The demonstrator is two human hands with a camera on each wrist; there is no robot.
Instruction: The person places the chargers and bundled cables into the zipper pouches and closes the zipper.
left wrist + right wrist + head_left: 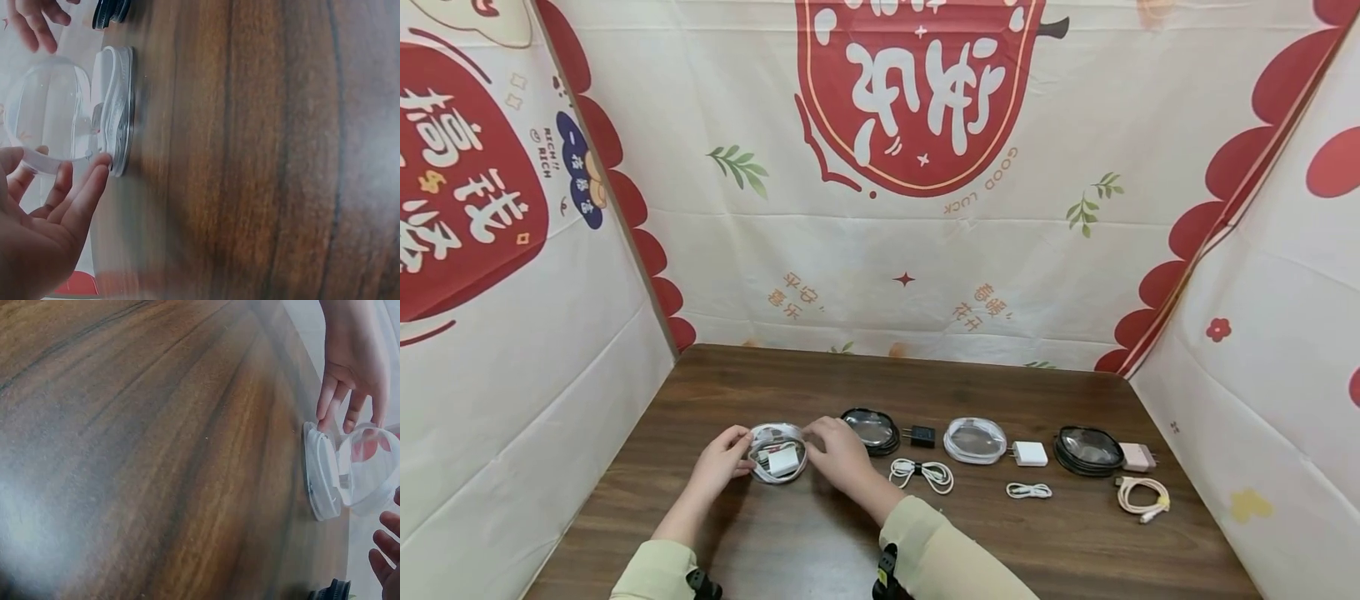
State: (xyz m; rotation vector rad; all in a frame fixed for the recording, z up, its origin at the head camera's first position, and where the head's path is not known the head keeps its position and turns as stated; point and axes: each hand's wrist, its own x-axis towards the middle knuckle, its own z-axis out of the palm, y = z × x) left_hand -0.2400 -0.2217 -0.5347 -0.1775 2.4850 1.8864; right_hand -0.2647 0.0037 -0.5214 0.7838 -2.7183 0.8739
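Observation:
A clear oval plastic case (760, 432) with a pale rim sits at the left of the table, holding a white charger plug (784, 460). Its transparent lid (55, 109) stands raised from the base. My left hand (724, 457) pinches the lid's edge, while its lower fingertips touch the base. My right hand (838, 450) is on the other side of the case; the right wrist view shows its loosely bent fingers (386, 540) apart from the lid. Close behind that hand lies a black-rimmed clear case (871, 431).
Rightward stand a black plug (922, 437), a pale-rimmed case (975, 441), a white plug (1030, 454), another black-rimmed case (1088, 451) and a pinkish plug (1137, 457). In front lie a tied white cable (940, 475), a small white cable (1028, 491) and a pinkish cable (1127, 500).

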